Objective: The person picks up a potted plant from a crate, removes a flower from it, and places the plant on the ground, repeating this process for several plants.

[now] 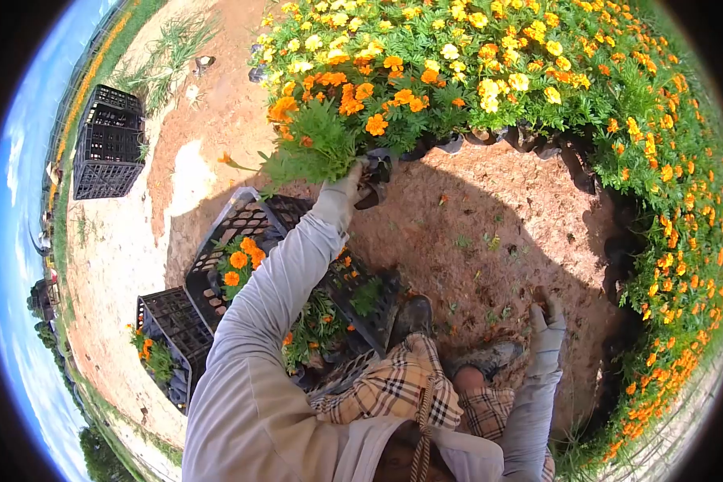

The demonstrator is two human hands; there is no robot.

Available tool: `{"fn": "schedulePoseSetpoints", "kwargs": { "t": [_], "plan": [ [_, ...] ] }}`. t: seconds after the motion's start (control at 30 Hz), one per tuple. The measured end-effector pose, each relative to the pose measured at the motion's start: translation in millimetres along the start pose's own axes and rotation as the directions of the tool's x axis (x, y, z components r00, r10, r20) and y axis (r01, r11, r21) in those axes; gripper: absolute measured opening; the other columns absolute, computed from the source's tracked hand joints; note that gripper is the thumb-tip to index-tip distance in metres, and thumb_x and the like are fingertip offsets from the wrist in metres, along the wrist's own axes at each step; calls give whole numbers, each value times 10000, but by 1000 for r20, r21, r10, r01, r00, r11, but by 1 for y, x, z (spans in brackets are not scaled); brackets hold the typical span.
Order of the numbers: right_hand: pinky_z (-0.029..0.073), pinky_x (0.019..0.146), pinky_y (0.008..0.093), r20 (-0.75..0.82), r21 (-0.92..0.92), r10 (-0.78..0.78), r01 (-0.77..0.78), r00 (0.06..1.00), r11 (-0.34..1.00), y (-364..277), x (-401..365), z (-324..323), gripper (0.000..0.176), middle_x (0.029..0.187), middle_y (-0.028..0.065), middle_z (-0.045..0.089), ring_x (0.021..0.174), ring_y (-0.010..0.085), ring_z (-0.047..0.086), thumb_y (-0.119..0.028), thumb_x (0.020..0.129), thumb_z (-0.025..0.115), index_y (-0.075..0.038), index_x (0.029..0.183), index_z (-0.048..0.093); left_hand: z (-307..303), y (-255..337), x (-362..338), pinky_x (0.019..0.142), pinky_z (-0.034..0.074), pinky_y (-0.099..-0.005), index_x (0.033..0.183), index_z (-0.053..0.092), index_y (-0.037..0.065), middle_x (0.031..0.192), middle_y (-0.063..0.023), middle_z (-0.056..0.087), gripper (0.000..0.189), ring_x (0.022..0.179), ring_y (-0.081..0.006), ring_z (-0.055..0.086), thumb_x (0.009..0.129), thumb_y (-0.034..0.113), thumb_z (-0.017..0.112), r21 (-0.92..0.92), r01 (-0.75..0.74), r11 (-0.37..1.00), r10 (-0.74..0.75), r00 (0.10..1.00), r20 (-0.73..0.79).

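Note:
My left hand (342, 193), in a pale glove and long light sleeve, is closed around marigold seedlings (317, 145) in black grow bags (375, 178). Their feathery green leaves spread out over the hand, beside the front row of the flower bed. Just below that arm stands a black plastic crate (217, 241) with orange marigolds (241, 261) inside, partly hidden by my sleeve. My right hand (548, 315), gloved as well, hangs low over the bare soil with its fingers apart and nothing visible in them.
A dense bed of yellow and orange marigolds (490, 72) curves along the top and right. Another black crate (173, 329) with plants stands at lower left, and stacked crates (111, 140) farther off. My shoes (490, 360) are on reddish soil (458, 233).

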State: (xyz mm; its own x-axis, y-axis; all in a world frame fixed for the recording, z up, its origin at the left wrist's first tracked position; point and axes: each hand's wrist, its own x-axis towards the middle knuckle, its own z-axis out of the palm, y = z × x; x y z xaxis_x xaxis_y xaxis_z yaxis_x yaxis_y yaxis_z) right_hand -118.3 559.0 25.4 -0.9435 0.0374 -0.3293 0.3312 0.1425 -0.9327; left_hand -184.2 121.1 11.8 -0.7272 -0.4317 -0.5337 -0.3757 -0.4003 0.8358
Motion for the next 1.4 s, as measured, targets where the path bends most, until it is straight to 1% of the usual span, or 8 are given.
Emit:
{"fn": "schedulePoseSetpoints", "kwargs": {
  "t": [0.1,0.27,0.4,0.6,0.7,0.83,1.13,1.4],
  "plan": [
    [445,859,312,148,-657,-553,500,820,565,-42,3,23,246,1194,120,532,1102,240,500,-106,821,619,-45,1059,609,4,10,-43,869,459,-330,1102,539,102,1126,-36,544,243,1057,-162,518,937,274,490,194,-240,951,150,909,388],
    [358,964,425,101,-437,-713,675,694,595,-155,-9,64,217,1302,137,436,1219,341,386,-162,772,653,-74,967,613,19,-1,-107,866,465,-317,1140,531,88,1119,-43,547,250,1035,-146,525,950,234,461,464,-696,549,364,698,617],
    [362,957,427,363,-390,-881,908,305,154,-246,-56,108,266,1243,93,485,1181,307,420,-137,657,720,-155,900,612,25,-8,-148,853,469,-308,1136,538,83,1095,-44,560,251,1011,-143,535,950,233,460,521,-780,347,432,626,649],
    [390,935,403,479,-425,-859,904,182,-46,-249,-91,138,220,1160,95,541,1137,274,456,-163,711,695,-153,912,605,10,1,-182,833,475,-295,1129,549,76,1057,-44,579,254,975,-139,551,950,232,459,585,-803,-112,502,462,731],
    [418,928,344,-5,70,-796,794,606,604,-246,-111,115,155,1180,105,551,1087,215,515,-130,860,577,-82,1005,601,-46,39,-195,824,478,-289,1126,554,73,1039,-44,589,256,957,-137,558,950,231,459,597,-709,-376,473,407,781],
    [432,923,326,-103,277,-590,593,801,756,-217,-110,52,199,1160,119,578,1063,174,539,-107,912,509,-45,1087,582,-132,87,-206,801,467,-301,1092,583,60,1018,-49,614,245,950,-157,569,919,213,502,621,-474,624,431,872,234],
    [420,908,281,-191,49,-309,323,932,945,-147,-148,-56,196,1090,72,591,1007,151,546,-75,898,519,-10,1070,585,-206,31,-129,986,339,-455,1305,420,192,1363,-75,392,493,1234,-263,392,820,168,507,748,-268,-607,282,807,518],
    [423,884,275,-109,30,-245,249,963,968,-97,-143,-64,151,1047,82,609,984,147,556,-68,883,550,-6,1016,587,-167,0,-106,1055,268,-458,1414,235,189,1485,-102,150,902,1345,-334,208,664,274,727,829,-175,-531,-80,984,157]
  ]
}}
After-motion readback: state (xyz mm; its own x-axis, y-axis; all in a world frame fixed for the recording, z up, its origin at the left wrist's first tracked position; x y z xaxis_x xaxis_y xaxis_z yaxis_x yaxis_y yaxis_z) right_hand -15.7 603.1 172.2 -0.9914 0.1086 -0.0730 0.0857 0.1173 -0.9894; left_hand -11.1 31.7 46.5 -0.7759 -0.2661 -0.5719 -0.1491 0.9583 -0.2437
